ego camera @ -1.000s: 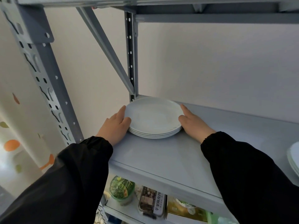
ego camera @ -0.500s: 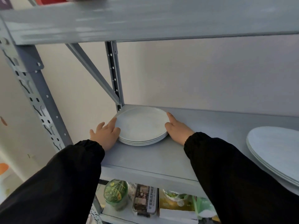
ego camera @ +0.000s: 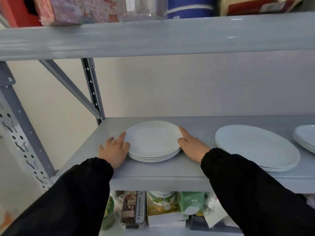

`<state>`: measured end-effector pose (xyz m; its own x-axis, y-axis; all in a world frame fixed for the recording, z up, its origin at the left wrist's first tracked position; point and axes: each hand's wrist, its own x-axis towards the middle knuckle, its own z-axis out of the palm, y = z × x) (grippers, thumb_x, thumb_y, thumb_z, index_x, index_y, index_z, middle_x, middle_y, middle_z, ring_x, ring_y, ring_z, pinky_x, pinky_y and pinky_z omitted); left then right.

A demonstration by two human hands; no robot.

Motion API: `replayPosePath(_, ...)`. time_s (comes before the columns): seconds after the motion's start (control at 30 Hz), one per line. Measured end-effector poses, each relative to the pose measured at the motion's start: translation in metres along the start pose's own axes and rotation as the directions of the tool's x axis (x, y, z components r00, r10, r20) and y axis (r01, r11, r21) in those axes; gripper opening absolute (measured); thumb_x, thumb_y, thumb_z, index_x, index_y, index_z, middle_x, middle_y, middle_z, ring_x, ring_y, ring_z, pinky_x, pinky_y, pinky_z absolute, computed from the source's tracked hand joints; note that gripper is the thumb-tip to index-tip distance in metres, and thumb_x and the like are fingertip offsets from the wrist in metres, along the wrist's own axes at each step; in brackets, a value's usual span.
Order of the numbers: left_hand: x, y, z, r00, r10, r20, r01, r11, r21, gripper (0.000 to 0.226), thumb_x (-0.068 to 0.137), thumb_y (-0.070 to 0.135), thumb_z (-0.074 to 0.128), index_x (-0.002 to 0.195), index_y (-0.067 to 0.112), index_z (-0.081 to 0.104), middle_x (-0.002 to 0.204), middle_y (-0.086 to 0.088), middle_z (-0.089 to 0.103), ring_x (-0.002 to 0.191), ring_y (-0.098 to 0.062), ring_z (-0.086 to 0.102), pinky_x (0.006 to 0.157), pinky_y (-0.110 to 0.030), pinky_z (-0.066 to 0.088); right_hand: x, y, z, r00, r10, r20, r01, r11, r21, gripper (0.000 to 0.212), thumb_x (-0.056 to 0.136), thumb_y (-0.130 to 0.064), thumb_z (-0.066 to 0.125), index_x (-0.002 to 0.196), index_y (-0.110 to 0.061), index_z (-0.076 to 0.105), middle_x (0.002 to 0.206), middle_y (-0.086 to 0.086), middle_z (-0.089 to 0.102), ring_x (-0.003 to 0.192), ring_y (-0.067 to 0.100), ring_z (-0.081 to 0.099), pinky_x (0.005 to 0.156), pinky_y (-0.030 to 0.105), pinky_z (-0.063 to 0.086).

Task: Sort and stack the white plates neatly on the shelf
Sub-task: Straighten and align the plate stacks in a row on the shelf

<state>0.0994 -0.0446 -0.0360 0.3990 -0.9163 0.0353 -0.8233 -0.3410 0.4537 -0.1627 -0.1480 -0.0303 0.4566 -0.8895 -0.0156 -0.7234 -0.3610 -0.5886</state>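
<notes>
A stack of several small white plates (ego camera: 153,140) sits at the left end of the grey shelf (ego camera: 153,169). My left hand (ego camera: 114,149) rests flat on the shelf with its fingers apart, touching the stack's left rim. My right hand (ego camera: 192,145) presses against the stack's right rim, fingers extended. Neither hand lifts the plates. To the right lies a stack of larger oval white plates (ego camera: 255,147). A third stack of white plates (ego camera: 305,138) is cut off by the right edge.
The upper shelf (ego camera: 153,38) hangs close above and carries boxes and a blue container (ego camera: 189,7). A grey upright post (ego camera: 92,89) and a diagonal brace (ego camera: 68,86) stand left of the plates. Packaged food (ego camera: 133,208) fills the shelf below.
The view has tilted up and right, bringing the upper shelf's goods and both plate stacks on the right into sight. Both hands stay at the small stack's sides; the left fingers have spread.
</notes>
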Motion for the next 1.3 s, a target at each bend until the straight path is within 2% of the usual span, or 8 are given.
replayPosePath(0.13, -0.004, 0.021, 0.012, 0.996, 0.085, 0.011, -0.085, 0.996, -0.038, 0.058, 0.100, 0.027, 0.021, 0.157, 0.027, 0.009, 0.150, -0.004, 0.038, 0.149, -0.019, 0.008, 0.119, -0.054, 0.001, -0.023, 0.022, -0.012, 0.999, 0.037, -0.040, -0.039, 0.999, -0.037, 0.060, 0.099, -0.036, 0.024, 0.155, -0.031, 0.003, 0.155, 0.005, 0.035, 0.132, 0.032, 0.041, 0.106, 0.040, 0.034)
replayPosePath(0.23, -0.007, 0.035, 0.021, 0.992, 0.120, 0.035, -0.116, 0.988, -0.103, 0.057, 0.101, 0.028, 0.022, 0.157, 0.028, 0.010, 0.152, -0.004, 0.035, 0.149, -0.019, 0.008, 0.119, -0.052, -0.001, -0.039, 0.034, -0.018, 0.995, 0.063, -0.073, -0.066, 0.997, -0.039, 0.061, 0.099, -0.037, 0.025, 0.156, -0.030, 0.003, 0.146, 0.009, 0.046, 0.120, 0.031, 0.051, 0.098, 0.038, 0.041)
replayPosePath(0.37, -0.006, 0.040, 0.027, 0.986, 0.161, 0.043, -0.153, 0.977, -0.150, 0.057, 0.100, 0.031, 0.022, 0.156, 0.029, 0.011, 0.156, -0.004, 0.031, 0.148, -0.018, 0.010, 0.119, -0.049, 0.000, -0.049, 0.042, -0.020, 0.988, 0.075, -0.136, -0.079, 0.996, -0.026, 0.061, 0.099, -0.037, 0.026, 0.156, -0.027, 0.004, 0.133, 0.019, 0.055, 0.115, 0.036, 0.053, 0.099, 0.044, 0.042)
replayPosePath(0.53, -0.015, 0.043, 0.027, 0.981, 0.196, 0.004, -0.188, 0.948, -0.257, 0.053, 0.104, 0.033, 0.028, 0.156, 0.030, 0.016, 0.157, -0.003, 0.030, 0.147, -0.019, 0.015, 0.119, -0.044, 0.006, -0.053, 0.043, -0.019, 0.986, 0.061, -0.154, -0.064, 0.998, -0.011, 0.061, 0.100, -0.038, 0.028, 0.156, -0.026, 0.007, 0.135, 0.016, 0.055, 0.116, 0.034, 0.053, 0.098, 0.042, 0.043)
replayPosePath(0.7, -0.010, 0.031, 0.028, 0.979, 0.199, -0.041, -0.200, 0.903, -0.381, 0.057, 0.093, 0.048, 0.035, 0.149, 0.036, 0.034, 0.151, -0.002, 0.037, 0.144, -0.017, 0.021, 0.120, -0.048, 0.011, -0.053, 0.047, -0.018, 0.979, 0.051, -0.196, -0.050, 0.999, 0.009, 0.061, 0.096, -0.038, 0.032, 0.153, -0.025, 0.016, 0.134, 0.012, 0.057, 0.114, 0.032, 0.054, 0.097, 0.042, 0.043)
replayPosePath(0.87, -0.010, 0.032, 0.032, 0.974, 0.209, -0.085, -0.225, 0.927, -0.299, 0.053, 0.089, 0.044, 0.029, 0.139, 0.029, 0.041, 0.133, 0.005, 0.045, 0.135, -0.017, 0.025, 0.115, -0.047, 0.015, -0.054, 0.047, -0.018, 0.978, 0.042, -0.205, -0.042, 0.999, 0.006, 0.058, 0.095, -0.036, 0.032, 0.151, -0.025, 0.021, 0.130, 0.010, 0.059, 0.109, 0.030, 0.055, 0.094, 0.041, 0.045)
replayPosePath(1.07, -0.001, 0.022, 0.038, 0.965, 0.246, -0.096, -0.260, 0.947, -0.189, 0.063, 0.076, 0.054, 0.016, 0.125, 0.026, 0.046, 0.138, 0.009, 0.046, 0.130, -0.018, 0.027, 0.106, -0.038, 0.018, -0.055, 0.044, -0.018, 0.979, 0.037, -0.202, -0.034, 0.999, 0.016, 0.056, 0.096, -0.033, 0.032, 0.151, -0.025, 0.022, 0.130, 0.009, 0.058, 0.110, 0.030, 0.055, 0.095, 0.040, 0.045)
replayPosePath(1.3, -0.008, 0.029, 0.036, 0.970, 0.218, -0.103, -0.236, 0.947, -0.220, 0.055, 0.081, 0.047, 0.022, 0.130, 0.029, 0.042, 0.131, 0.012, 0.045, 0.127, -0.019, 0.029, 0.107, -0.038, 0.018, -0.055, 0.044, -0.019, 0.977, 0.030, -0.210, -0.026, 0.999, 0.021, 0.055, 0.096, -0.031, 0.033, 0.150, -0.023, 0.023, 0.127, 0.011, 0.059, 0.105, 0.030, 0.055, 0.091, 0.040, 0.046)
